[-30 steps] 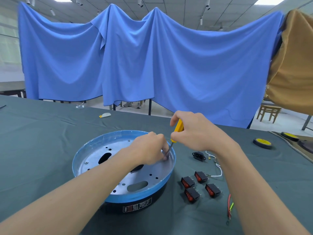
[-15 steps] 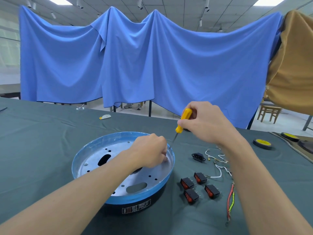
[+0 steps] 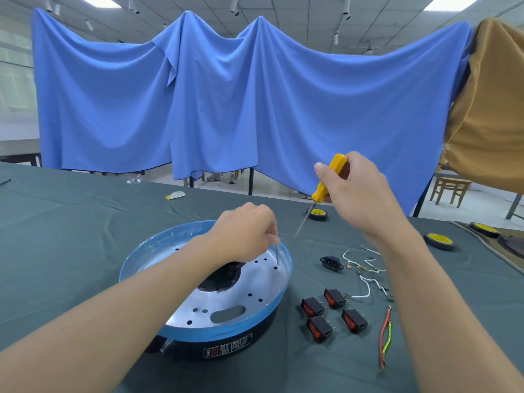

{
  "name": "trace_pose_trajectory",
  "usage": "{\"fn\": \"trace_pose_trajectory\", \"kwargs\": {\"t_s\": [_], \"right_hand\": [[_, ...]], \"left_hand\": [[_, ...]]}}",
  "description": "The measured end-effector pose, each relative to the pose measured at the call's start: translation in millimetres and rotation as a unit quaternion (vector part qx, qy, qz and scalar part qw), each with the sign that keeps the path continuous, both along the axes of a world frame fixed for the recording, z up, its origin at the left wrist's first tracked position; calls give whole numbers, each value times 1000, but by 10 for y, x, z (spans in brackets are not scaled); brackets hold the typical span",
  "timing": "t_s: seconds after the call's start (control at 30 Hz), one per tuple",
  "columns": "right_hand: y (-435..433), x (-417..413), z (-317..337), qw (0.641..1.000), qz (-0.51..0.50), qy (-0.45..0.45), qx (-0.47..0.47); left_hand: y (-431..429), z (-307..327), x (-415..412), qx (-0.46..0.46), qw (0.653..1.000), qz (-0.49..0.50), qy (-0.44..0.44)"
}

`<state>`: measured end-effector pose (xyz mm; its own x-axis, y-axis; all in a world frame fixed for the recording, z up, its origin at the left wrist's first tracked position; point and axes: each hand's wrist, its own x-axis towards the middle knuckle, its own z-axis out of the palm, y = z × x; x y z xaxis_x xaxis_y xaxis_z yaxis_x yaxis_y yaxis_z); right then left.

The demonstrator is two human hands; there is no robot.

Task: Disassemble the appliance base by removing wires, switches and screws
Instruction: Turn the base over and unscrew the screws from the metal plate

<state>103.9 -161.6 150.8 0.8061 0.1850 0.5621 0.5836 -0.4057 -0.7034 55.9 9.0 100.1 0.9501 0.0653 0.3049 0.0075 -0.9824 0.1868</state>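
The appliance base sits on the grey-green table cover, open side up. It has a blue rim, a silver perforated plate and a dark central opening.

The left hand is over the far right part of the base. Its fingers are curled tight and pinch the top of a thin metal screw, which stands near upright. The screw's lower end is by a small hole in the plate; whether it sits in the hole cannot be told.

The right hand is raised beyond the base's far right rim, fingers wrapped round the yellow handle of a screwdriver. The shaft slants down towards the base, its tip in the air and clear of the rim.

Right of the base:
- Four black rocker switches lie just beside it.
- A black power socket and white wires lie further back.
- Red and yellow-green wires lie past the switches.
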Motion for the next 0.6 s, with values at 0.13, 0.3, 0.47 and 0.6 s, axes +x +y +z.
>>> {"fn": "trace_pose_trajectory", "kwargs": {"t_s": [0.13, 0.3, 0.47, 0.6], "right_hand": [[21, 19, -45, 978, 126, 93, 137], [57, 89, -151, 978, 123, 150, 81], [62, 47, -244, 970, 132, 160, -123], [87, 52, -271, 956, 143, 173, -189]], "left_hand": [[7, 36, -11, -34, 999, 6, -10], [2, 23, -22, -126, 992, 12, -28], [-22, 50, 3, -208, 975, 16, -76], [-34, 54, 28, -212, 972, 28, -96]]}}
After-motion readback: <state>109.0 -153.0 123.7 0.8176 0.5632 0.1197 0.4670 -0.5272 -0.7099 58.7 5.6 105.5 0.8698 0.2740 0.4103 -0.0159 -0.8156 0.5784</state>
